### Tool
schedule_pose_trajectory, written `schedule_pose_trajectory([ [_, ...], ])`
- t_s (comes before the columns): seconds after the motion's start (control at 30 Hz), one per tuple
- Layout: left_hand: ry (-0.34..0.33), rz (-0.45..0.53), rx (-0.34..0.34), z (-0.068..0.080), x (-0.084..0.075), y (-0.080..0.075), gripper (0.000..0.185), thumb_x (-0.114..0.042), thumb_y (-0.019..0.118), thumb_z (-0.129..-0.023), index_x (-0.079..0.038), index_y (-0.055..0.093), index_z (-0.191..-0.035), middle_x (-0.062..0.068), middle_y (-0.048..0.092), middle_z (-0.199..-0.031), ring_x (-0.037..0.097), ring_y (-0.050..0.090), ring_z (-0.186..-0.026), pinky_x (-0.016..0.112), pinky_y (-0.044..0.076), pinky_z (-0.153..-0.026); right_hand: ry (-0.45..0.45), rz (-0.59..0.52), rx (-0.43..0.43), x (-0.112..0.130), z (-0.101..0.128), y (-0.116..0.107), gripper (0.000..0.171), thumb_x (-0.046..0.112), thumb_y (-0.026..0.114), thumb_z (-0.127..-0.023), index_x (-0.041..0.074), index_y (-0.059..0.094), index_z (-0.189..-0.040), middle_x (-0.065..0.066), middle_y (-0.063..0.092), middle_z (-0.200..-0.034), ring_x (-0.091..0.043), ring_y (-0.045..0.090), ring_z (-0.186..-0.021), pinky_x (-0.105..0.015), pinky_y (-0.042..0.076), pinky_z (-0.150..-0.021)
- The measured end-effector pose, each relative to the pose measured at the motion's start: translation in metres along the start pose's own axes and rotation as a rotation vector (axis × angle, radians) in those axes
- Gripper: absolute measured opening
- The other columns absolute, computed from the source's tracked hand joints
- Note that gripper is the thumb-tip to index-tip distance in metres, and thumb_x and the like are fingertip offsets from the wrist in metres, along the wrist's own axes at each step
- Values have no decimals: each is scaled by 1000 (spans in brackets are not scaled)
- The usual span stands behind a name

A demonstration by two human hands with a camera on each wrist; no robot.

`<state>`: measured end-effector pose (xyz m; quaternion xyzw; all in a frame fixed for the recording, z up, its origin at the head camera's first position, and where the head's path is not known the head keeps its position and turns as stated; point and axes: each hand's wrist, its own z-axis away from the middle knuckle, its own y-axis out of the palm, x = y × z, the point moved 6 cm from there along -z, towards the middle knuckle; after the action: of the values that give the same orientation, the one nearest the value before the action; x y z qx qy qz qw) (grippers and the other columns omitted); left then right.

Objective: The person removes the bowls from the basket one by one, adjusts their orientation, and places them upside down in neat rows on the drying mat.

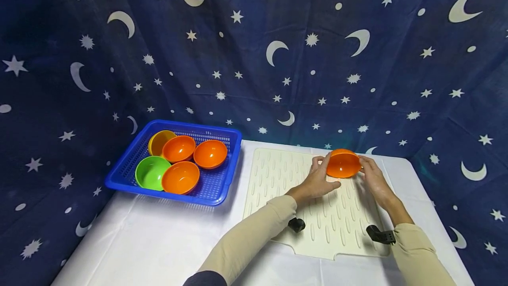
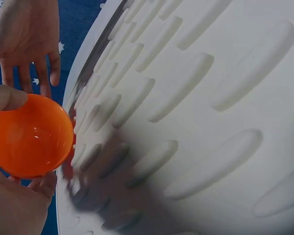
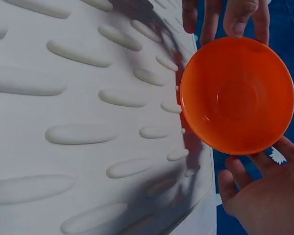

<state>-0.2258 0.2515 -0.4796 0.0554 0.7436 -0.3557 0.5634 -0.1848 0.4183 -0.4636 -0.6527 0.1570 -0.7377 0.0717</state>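
Observation:
An orange bowl (image 1: 343, 165) is tilted at the far right of a cream ribbed drying mat (image 1: 278, 180), its hollow facing me. Whether its edge touches the mat cannot be told. My left hand (image 1: 317, 180) grips the bowl's left side; in the left wrist view, digits of that hand (image 2: 14, 203) lie at two places on the rim. On the other side my right hand (image 1: 376, 183) touches the bowl's edge with fairly straight fingers. The right wrist view shows the bowl (image 3: 237, 95) between both hands, the right hand (image 3: 269, 196) below it with relaxed fingers.
A blue plastic basket (image 1: 216, 195) stands on the white-covered table (image 1: 158, 242) to the left. Inside are a green bowl (image 1: 151, 173), a yellow bowl (image 1: 158, 140) and several orange bowls (image 1: 210, 154). A dark blue star-and-moon curtain (image 1: 254, 47) hangs behind the table and at both sides.

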Motion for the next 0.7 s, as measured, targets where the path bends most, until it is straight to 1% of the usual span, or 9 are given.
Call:
schedule_pose_trajectory([
  [0.13, 15, 23, 27, 0, -1, 3, 94, -20, 75, -87, -22, 19, -163, 6, 21, -154, 19, 47, -133, 31, 39, -108, -25, 12, -6, -1, 1, -3, 65, 37, 23, -112, -10, 13, -155, -34, 17, -156, -53, 22, -139, -70, 13, -112],
  [0.23, 24, -4, 40, -1, -4, 4, 91, -21, 74, -89, -20, 20, -163, 4, 18, -159, 17, 43, -137, 30, 37, -109, -34, 1, -29, -3, 1, -5, 63, 36, 23, -112, -11, 13, -153, -34, 19, -155, -50, 27, -135, -66, 17, -111],
  [0.3, 36, -37, 48, -2, -5, 4, 89, -21, 73, -90, -19, 22, -163, 1, 17, -162, 15, 37, -142, 30, 35, -111, -32, 11, -55, -6, 1, -7, 61, 34, 23, -112, -12, 15, -151, -33, 24, -152, -45, 33, -133, -57, 24, -110],
  [0.37, 52, -72, 54, -2, -8, 3, 87, -22, 73, -91, -17, 23, -162, 0, 15, -165, 15, 31, -146, 30, 31, -114, -27, 14, -91, -9, 1, -8, 57, 31, 24, -112, -12, 19, -148, -29, 33, -146, -35, 40, -127, -44, 31, -107],
  [0.43, 69, -100, 67, -2, -9, 3, 85, -22, 72, -92, -15, 25, -162, 0, 13, -167, 14, 23, -149, 30, 27, -116, -22, 15, -146, -13, 1, -11, 52, 27, 27, -111, -12, 24, -145, -21, 42, -135, -24, 46, -118, -29, 36, -99],
  [0.5, 82, -119, 87, -1, -10, 4, 84, -23, 72, -92, -14, 26, -161, 0, 11, -169, 12, 18, -150, 30, 24, -117, -17, -8, -209, -16, 2, -15, 46, 24, 30, -110, -11, 31, -141, -10, 47, -124, -13, 48, -109, -19, 39, -92],
  [0.53, 89, -127, 98, -1, -10, 5, 83, -23, 72, -92, -13, 26, -161, 0, 10, -169, 11, 16, -151, 29, 23, -117, -19, -19, -238, -17, 3, -16, 44, 23, 31, -110, -10, 33, -138, -6, 47, -120, -9, 48, -106, -16, 39, -89],
  [0.6, 96, -141, 116, 0, -10, 7, 82, -25, 71, -92, -12, 27, -161, 0, 10, -169, 10, 16, -151, 28, 21, -117, -21, -29, -285, -17, 4, -19, 40, 23, 33, -110, -8, 36, -134, -1, 46, -116, -7, 47, -103, -13, 39, -87],
  [0.7, 93, -169, 149, 1, -7, 10, 81, -27, 70, -93, -12, 28, -160, 0, 11, -169, 12, 14, -152, 27, 18, -117, -18, -8, -310, -17, 5, -21, 39, 22, 31, -109, -8, 37, -132, -5, 45, -123, -12, 46, -109, -12, 37, -89],
])
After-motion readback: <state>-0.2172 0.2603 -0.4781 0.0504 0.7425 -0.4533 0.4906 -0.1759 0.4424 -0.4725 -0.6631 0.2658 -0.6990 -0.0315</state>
